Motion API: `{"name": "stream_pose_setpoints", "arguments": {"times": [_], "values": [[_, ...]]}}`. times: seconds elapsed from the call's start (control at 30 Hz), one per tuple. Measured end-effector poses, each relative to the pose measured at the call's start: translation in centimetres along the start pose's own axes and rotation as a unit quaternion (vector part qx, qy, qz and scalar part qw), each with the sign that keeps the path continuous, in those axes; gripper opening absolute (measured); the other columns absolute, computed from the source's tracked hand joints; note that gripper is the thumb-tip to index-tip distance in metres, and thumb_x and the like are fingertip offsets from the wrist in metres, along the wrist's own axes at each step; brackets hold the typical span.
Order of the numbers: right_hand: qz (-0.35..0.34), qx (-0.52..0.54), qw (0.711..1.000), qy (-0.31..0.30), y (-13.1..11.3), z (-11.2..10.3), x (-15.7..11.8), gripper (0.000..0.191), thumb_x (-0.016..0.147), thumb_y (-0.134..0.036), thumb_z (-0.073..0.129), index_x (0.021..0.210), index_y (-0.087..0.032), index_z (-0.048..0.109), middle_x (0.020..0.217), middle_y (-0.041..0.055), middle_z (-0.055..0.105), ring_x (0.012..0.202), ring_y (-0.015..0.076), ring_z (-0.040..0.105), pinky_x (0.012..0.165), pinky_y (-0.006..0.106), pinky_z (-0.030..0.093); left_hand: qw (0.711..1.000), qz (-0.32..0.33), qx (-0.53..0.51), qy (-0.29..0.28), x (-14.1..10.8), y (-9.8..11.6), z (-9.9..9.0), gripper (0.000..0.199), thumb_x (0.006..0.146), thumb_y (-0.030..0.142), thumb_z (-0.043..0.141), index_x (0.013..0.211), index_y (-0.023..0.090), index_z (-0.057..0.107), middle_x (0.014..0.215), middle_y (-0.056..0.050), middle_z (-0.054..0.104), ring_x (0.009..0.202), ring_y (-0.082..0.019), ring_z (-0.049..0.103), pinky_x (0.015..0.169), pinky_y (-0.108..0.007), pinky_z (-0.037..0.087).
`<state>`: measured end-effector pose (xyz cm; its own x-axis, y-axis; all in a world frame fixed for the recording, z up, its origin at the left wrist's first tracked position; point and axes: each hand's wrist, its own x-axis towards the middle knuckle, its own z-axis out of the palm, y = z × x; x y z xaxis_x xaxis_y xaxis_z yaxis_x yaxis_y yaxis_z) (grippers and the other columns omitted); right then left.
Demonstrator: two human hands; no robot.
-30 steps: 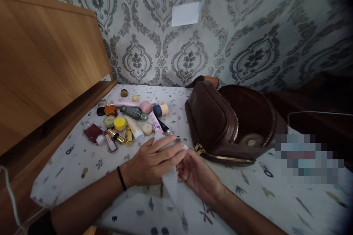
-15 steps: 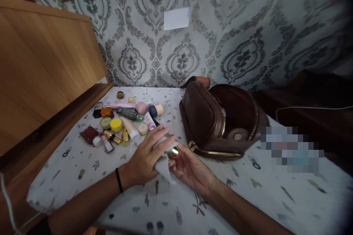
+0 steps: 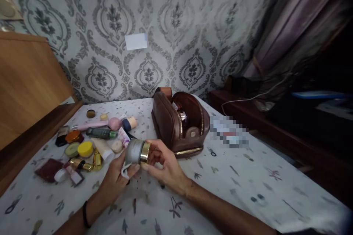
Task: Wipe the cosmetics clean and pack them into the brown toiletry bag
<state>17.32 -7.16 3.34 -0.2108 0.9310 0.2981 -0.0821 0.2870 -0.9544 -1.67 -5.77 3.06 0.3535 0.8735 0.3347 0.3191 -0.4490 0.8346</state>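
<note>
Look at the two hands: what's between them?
In the head view, a jar with a gold lid, held by the left hand and right hand; a white wipe pokes out by the left thumb.

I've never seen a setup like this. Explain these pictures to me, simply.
There is no machine here: you see a person's own two bare hands. One camera, worn on the head, looks forward and down, so every picture comes from there.

The left hand holds a grey jar by its body, with a bit of white tissue or cloth at its fingers. The right hand grips the gold lid.

On the patterned tablecloth lie small containers, including a yellow-lidded jar and a dark bottle. Beyond the hands stands an open brown bag. One patch is pixelated.
</note>
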Motion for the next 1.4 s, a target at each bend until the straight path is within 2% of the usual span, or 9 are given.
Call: {"name": "stream_pose_setpoints", "arguments": {"times": [0.17, 0.33, 0.57, 0.67, 0.77, 0.9, 1.0, 1.17, 1.4], "values": [[-0.125, -0.183, 0.974, 0.044, -0.7, -0.8, -0.3, 0.054, 0.073, -0.027, 0.076, 0.122, -0.025, 0.055, 0.100, 0.0051, 0.064, 0.089, 0.0212, 0.063, 0.074, 0.032, 0.054, 1.000, 0.009, 0.010, -0.002, -0.2, -0.7, 0.1, 0.044, 0.091, 0.048, 0.050, 0.060, 0.018, 0.058, 0.049, 0.000, 0.059, 0.045, -0.013, 0.053, 0.045, -0.022, 0.042], [-0.219, -0.265, 0.938, 0.045, -2.7, -2.8, -0.8, 0.058, 0.076, -0.027, 0.072, 0.130, -0.022, 0.052, 0.100, 0.0070, 0.064, 0.079, 0.0188, 0.062, 0.072, 0.031, 0.055, 1.000, -0.006, 0.016, 0.011, -0.5, -1.5, -0.1, 0.052, 0.094, 0.052, 0.049, 0.055, 0.018, 0.057, 0.046, 0.000, 0.057, 0.044, -0.014, 0.054, 0.048, -0.023, 0.044], [-0.189, -0.285, 0.929, 0.143, -10.0, -9.4, 0.3, 0.049, 0.085, -0.034, 0.069, 0.130, -0.020, 0.055, 0.109, 0.0091, 0.066, 0.089, 0.0217, 0.064, 0.075, 0.034, 0.055, 0.997, -0.009, 0.057, -0.045, -0.7, -3.5, 0.1, 0.048, 0.093, 0.047, 0.054, 0.056, 0.018, 0.056, 0.048, 0.002, 0.055, 0.045, -0.012, 0.052, 0.050, -0.022, 0.044], [-0.195, -0.396, 0.879, 0.182, -12.7, -12.4, 2.1, 0.052, 0.081, -0.032, 0.071, 0.129, -0.016, 0.056, 0.110, 0.0095, 0.064, 0.092, 0.0229, 0.063, 0.081, 0.036, 0.052, 0.996, 0.019, 0.066, -0.053, -0.4, -3.2, 0.3, 0.045, 0.095, 0.044, 0.053, 0.058, 0.018, 0.054, 0.050, 0.003, 0.050, 0.046, -0.011, 0.048, 0.049, -0.021, 0.039], [-0.122, -0.583, 0.796, 0.104, -14.3, -14.1, 3.9, 0.050, 0.080, -0.028, 0.070, 0.127, -0.016, 0.058, 0.110, 0.0104, 0.064, 0.089, 0.0221, 0.062, 0.078, 0.033, 0.048, 0.993, 0.035, 0.067, -0.086, 0.0, -2.9, 0.5, 0.044, 0.097, 0.043, 0.049, 0.061, 0.018, 0.052, 0.054, 0.004, 0.048, 0.049, -0.010, 0.047, 0.049, -0.020, 0.036], [-0.014, -0.711, 0.698, -0.082, -14.3, -14.7, 5.8, 0.025, 0.081, -0.026, 0.066, 0.105, -0.018, 0.067, 0.097, 0.0072, 0.069, 0.079, 0.0201, 0.063, 0.062, 0.026, 0.037, 0.993, 0.026, 0.060, -0.100, 0.2, -3.3, 0.5, 0.046, 0.098, 0.046, 0.047, 0.061, 0.019, 0.048, 0.054, 0.004, 0.046, 0.049, -0.010, 0.046, 0.049, -0.020, 0.036], [0.015, -0.710, 0.676, -0.197, -13.7, -14.7, 7.4, 0.025, 0.076, -0.027, 0.071, 0.100, -0.020, 0.070, 0.092, 0.0047, 0.072, 0.080, 0.0204, 0.065, 0.060, 0.026, 0.033, 0.995, 0.016, 0.049, -0.086, 0.2, -3.6, 0.6, 0.048, 0.094, 0.053, 0.050, 0.060, 0.019, 0.049, 0.051, 0.004, 0.047, 0.047, -0.011, 0.046, 0.048, -0.020, 0.037], [0.027, -0.682, 0.663, -0.307, -13.3, -13.8, 9.9, 0.033, 0.077, -0.021, 0.072, 0.110, -0.018, 0.072, 0.097, 0.0030, 0.076, 0.088, 0.0194, 0.068, 0.067, 0.025, 0.040, 0.994, 0.022, 0.046, -0.092, 0.3, -3.4, 0.7, 0.052, 0.090, 0.060, 0.054, 0.057, 0.019, 0.052, 0.051, 0.003, 0.053, 0.049, -0.013, 0.050, 0.051, -0.021, 0.041], [0.065, -0.737, 0.602, -0.299, -10.6, -12.9, 10.6, 0.042, 0.078, -0.012, 0.069, 0.120, -0.009, 0.068, 0.116, 0.0189, 0.071, 0.105, 0.0317, 0.069, 0.079, 0.035, 0.049, 0.989, 0.056, 0.084, -0.107, 0.2, -3.6, 0.3, 0.046, 0.092, 0.056, 0.051, 0.063, 0.021, 0.056, 0.055, 0.001, 0.056, 0.052, -0.015, 0.054, 0.053, -0.022, 0.045]]}}
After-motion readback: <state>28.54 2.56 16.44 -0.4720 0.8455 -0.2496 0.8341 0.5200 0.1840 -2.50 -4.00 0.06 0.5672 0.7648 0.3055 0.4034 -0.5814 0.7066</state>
